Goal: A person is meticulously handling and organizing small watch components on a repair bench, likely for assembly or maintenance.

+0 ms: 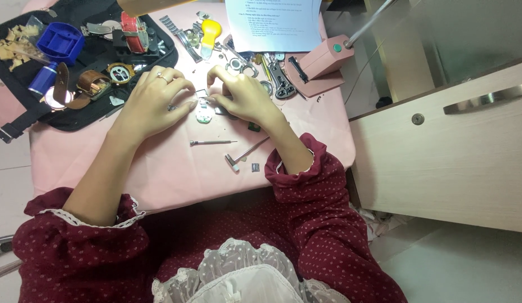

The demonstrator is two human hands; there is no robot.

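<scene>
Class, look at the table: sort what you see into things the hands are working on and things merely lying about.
In hand:
left hand
right hand
small watch part between the fingertips

Lying about:
thin screwdriver
small hammer
blue plastic holder
brown watch strap
printed sheet

Both forearms reach forward, bare below pushed-up sleeves. Left hand (153,101) and right hand (242,92) curled, knuckles up, fingertips pinched nearly together at centre.
</scene>
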